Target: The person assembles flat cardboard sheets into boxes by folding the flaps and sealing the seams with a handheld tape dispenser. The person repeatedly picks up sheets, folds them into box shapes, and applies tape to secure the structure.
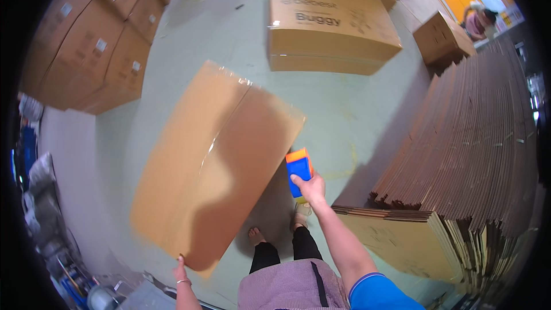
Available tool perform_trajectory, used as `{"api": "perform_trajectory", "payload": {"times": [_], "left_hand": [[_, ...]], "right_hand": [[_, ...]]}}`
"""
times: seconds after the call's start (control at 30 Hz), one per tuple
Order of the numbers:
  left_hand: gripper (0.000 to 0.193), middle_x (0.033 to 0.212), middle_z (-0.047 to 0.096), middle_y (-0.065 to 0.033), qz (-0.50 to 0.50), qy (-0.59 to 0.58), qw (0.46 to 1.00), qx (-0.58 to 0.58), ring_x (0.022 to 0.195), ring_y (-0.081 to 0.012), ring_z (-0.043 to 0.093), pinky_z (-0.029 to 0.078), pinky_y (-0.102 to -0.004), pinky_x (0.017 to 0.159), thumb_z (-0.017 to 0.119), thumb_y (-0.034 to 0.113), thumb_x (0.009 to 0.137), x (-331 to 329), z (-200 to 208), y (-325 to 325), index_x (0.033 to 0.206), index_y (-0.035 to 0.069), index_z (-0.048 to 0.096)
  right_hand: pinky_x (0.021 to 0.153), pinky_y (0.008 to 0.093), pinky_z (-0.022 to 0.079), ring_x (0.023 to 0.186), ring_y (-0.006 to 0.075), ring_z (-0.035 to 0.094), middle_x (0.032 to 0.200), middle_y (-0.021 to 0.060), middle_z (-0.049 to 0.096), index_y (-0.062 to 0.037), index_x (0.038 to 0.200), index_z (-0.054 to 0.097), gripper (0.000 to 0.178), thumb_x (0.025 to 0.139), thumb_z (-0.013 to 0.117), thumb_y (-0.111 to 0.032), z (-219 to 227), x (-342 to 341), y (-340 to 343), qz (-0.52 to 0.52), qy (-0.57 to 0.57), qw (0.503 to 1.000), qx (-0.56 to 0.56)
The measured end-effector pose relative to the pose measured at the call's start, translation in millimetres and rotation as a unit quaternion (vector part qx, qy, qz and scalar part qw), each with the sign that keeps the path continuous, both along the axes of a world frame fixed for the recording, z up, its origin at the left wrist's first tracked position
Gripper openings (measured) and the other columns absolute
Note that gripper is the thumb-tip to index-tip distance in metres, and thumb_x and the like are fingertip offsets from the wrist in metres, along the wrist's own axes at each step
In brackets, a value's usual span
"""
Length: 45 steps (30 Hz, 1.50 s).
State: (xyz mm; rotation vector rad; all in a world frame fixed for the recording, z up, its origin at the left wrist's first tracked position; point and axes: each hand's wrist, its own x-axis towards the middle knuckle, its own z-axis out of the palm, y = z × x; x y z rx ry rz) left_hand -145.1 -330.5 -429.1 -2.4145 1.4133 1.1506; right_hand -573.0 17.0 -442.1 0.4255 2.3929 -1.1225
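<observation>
A large brown cardboard box lies askew in front of me, with clear tape shining along the seam of its upper face. It is slightly blurred, and a dark shadow falls over its right half. At its near corner, my left hand grips the edge, thumb on top and the other fingers hidden. To the right of the box, my right hand is closed round a blocky blue and orange tape dispenser, held close to the box's right edge. The dispenser's working end is too small to make out.
Stacked cartons line the far left. A printed carton stands ahead, and another carton is at the right near a person. Flattened cardboard sheets fill my right side. Bagged clutter sits at the left.
</observation>
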Motion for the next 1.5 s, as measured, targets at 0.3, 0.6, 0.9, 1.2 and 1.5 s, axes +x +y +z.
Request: {"api": "perform_trajectory", "payload": {"times": [0.3, 0.6, 0.9, 1.2, 1.5], "left_hand": [[0.043, 0.094, 0.066, -0.0089, -0.061, 0.229, 0.961, 0.145, 0.078, -0.0197, 0.066, 0.055, -0.035, 0.062, 0.065, 0.041, 0.088, -22, -49, 70, 0.108, 0.003, 0.059], [0.031, 0.093, 0.067, -0.0007, -0.122, 0.519, 0.754, 0.385, 0.083, -0.0093, 0.062, 0.048, -0.0247, 0.073, 0.058, 0.031, 0.095, -106, 88, 95, 0.108, 0.005, 0.067], [0.022, 0.092, 0.067, -0.0059, -0.151, 0.47, 0.754, 0.433, 0.085, -0.014, 0.062, 0.05, -0.0283, 0.08, 0.063, 0.017, 0.092, -82, 132, 112, 0.099, -0.003, 0.067], [0.018, 0.096, 0.067, -0.0074, -0.076, 0.471, 0.754, 0.451, 0.086, -0.0162, 0.064, 0.053, -0.0294, 0.08, 0.058, 0.013, 0.095, -89, 148, 136, 0.104, -0.002, 0.063], [0.011, 0.079, 0.067, -0.0029, -0.282, 0.444, 0.839, 0.139, 0.075, -0.0093, 0.059, 0.051, -0.0257, 0.07, 0.063, 0.008, 0.088, -51, 130, 95, 0.09, 0.0, 0.07]], "right_hand": [[0.08, 0.0316, 0.052, 0.084, 0.0149, 0.064, 0.094, 0.0094, 0.068, 0.0023, 0.109, 0.064, 0.052, 0.069, 0.08, -0.028, 92, 117, -40, 0.126, -0.045, 0.983, -0.128], [0.087, 0.038, 0.05, 0.096, 0.031, 0.065, 0.11, 0.0195, 0.065, -0.0008, 0.114, 0.059, 0.068, 0.066, 0.081, -0.043, 178, 184, -23, 0.499, -0.145, 0.852, -0.059], [0.085, 0.0385, 0.049, 0.096, 0.0336, 0.063, 0.108, 0.0192, 0.064, -0.0025, 0.122, 0.054, 0.074, 0.067, 0.079, -0.045, 199, 202, 7, 0.546, -0.08, 0.821, -0.149], [0.082, 0.0384, 0.051, 0.092, 0.0332, 0.064, 0.105, 0.0202, 0.064, 0.0003, 0.119, 0.056, 0.074, 0.066, 0.079, -0.046, 202, 206, 26, 0.521, -0.061, 0.833, -0.173], [0.08, 0.0391, 0.052, 0.089, 0.0329, 0.066, 0.097, 0.0218, 0.066, 0.0005, 0.105, 0.063, 0.074, 0.059, 0.084, -0.053, 194, 239, -51, 0.562, -0.07, 0.824, -0.026]]}}
